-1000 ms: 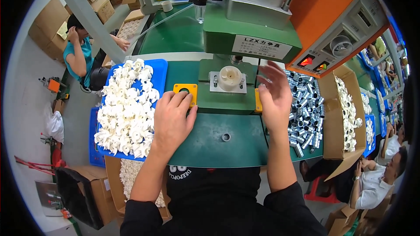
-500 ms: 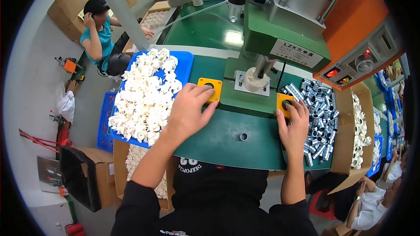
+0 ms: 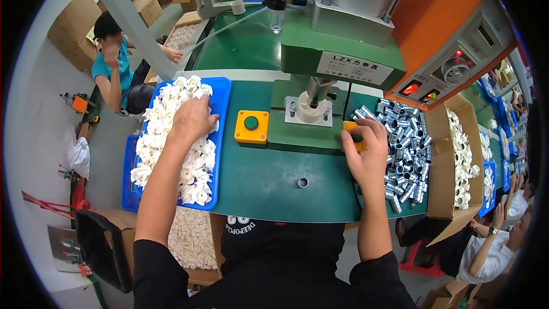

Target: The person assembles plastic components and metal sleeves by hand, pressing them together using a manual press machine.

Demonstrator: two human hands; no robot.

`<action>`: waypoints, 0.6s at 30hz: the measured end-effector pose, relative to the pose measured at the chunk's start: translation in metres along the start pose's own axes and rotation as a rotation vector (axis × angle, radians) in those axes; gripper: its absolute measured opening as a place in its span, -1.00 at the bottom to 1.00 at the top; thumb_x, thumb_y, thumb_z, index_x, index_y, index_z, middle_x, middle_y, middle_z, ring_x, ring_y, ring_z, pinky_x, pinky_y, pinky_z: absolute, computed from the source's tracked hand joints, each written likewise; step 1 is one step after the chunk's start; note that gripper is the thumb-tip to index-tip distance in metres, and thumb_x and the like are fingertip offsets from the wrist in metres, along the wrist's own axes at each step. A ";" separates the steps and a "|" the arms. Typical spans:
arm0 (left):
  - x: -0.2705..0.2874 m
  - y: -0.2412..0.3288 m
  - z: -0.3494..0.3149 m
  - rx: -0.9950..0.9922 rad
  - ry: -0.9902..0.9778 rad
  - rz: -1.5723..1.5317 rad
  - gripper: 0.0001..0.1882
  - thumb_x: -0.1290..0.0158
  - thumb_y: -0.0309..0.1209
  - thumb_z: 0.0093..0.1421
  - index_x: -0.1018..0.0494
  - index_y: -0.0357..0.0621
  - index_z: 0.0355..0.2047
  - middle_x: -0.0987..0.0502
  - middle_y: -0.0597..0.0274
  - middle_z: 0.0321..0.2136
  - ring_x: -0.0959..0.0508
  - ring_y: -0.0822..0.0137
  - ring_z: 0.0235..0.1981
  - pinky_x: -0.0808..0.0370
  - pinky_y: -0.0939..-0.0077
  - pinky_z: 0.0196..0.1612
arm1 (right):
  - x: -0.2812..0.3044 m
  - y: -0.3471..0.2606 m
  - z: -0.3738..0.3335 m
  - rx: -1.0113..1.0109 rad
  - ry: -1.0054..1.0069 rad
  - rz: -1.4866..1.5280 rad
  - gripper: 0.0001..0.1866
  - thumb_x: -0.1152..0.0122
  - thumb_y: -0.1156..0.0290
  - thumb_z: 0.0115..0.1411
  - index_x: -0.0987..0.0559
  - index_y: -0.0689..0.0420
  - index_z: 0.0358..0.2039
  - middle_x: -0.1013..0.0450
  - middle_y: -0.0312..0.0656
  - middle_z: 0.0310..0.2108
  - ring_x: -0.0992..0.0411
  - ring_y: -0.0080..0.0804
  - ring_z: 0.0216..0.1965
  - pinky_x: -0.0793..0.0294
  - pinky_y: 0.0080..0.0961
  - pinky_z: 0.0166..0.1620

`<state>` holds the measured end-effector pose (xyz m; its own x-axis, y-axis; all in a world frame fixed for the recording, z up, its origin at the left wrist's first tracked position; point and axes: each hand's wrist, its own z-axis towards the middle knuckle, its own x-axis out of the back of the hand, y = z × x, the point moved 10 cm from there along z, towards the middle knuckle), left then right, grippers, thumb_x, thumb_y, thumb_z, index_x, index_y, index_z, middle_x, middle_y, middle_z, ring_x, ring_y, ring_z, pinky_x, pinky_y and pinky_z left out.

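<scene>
My left hand point(image 3: 191, 121) reaches over a heap of white plastic parts point(image 3: 183, 154) in a blue tray point(image 3: 222, 131). Its thumb stands apart from the fingers, and the fingertips dip among the parts. My right hand point(image 3: 369, 151) rests on the right yellow button box point(image 3: 351, 135) with its fingers loosely spread, covering most of it. Between the hands stands a green press point(image 3: 306, 137); its metal ram point(image 3: 318, 87) is over a white round part point(image 3: 311, 112) on the base plate. To the left, a yellow box with a green button point(image 3: 251, 126) is untouched.
Short metal tubes point(image 3: 406, 154) lie heaped at the right; a single metal ring point(image 3: 302, 183) sits on the green table point(image 3: 257, 189). Cardboard boxes point(image 3: 452, 160) hold more white parts at right and below the tray. A person in teal point(image 3: 111, 74) sits at far left.
My left hand has left the left button box and moved to the tray of white parts. My right hand stays at its button box. The whole view has shifted slightly.
</scene>
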<state>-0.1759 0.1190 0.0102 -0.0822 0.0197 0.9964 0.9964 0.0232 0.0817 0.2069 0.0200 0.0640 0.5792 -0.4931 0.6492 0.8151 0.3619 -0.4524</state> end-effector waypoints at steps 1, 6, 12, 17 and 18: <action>-0.001 0.001 0.002 -0.010 -0.011 -0.026 -0.60 -0.32 -0.24 0.17 -0.58 -0.24 -0.08 -0.66 -0.12 -0.14 -0.64 -0.08 -0.07 -0.56 0.12 0.06 | -0.003 -0.002 0.005 -0.004 0.006 0.072 -0.76 -0.47 0.39 0.11 -0.61 0.26 -0.34 -0.55 0.00 -0.08 -0.48 0.07 0.05 -0.49 -0.14 0.09; -0.006 -0.004 0.004 -0.056 -0.056 -0.150 -0.58 -0.38 -0.36 0.11 -0.56 -0.21 -0.05 -0.65 -0.09 -0.11 -0.64 -0.05 -0.04 -0.55 0.17 0.10 | -0.026 -0.017 0.036 -0.057 -0.025 0.258 -0.46 -0.48 0.27 0.08 -0.56 0.20 0.05 -0.54 0.02 0.00 -0.52 0.04 0.03 -0.52 -0.17 0.06; 0.017 0.002 -0.003 -0.150 0.082 -0.347 -0.67 -0.28 -0.50 0.16 -0.58 -0.22 -0.05 -0.62 -0.05 -0.10 -0.61 -0.02 0.00 -0.52 0.17 0.12 | -0.035 -0.044 0.069 -0.089 0.056 0.385 -0.52 -0.50 0.32 0.08 -0.61 0.25 -0.02 -0.62 -0.03 -0.07 -0.57 -0.05 -0.02 -0.50 -0.27 0.11; 0.039 0.017 -0.010 -0.227 0.302 -0.378 -0.65 -0.15 -0.58 0.28 -0.55 -0.24 0.08 -0.63 -0.04 -0.07 -0.67 0.07 -0.14 -0.62 0.36 -0.06 | -0.034 -0.037 0.066 -0.110 0.020 0.348 -0.55 -0.54 0.29 0.03 -0.67 0.23 -0.09 -0.63 -0.06 -0.09 -0.58 -0.06 -0.03 -0.52 -0.27 0.10; 0.052 0.034 -0.016 -0.259 0.318 -0.442 -0.65 -0.14 -0.58 0.29 -0.54 -0.26 0.09 -0.63 -0.04 -0.10 -0.68 0.11 -0.17 -0.61 0.38 -0.10 | -0.029 -0.029 0.057 -0.073 0.081 0.245 -0.53 -0.53 0.26 0.04 -0.66 0.22 -0.08 -0.62 -0.05 -0.11 -0.57 -0.02 -0.04 -0.54 -0.23 0.07</action>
<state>-0.1457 0.1052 0.0654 -0.5188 -0.2374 0.8213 0.8456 -0.2837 0.4522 0.1659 0.0686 0.0928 0.7561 -0.4602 0.4654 0.6474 0.4215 -0.6350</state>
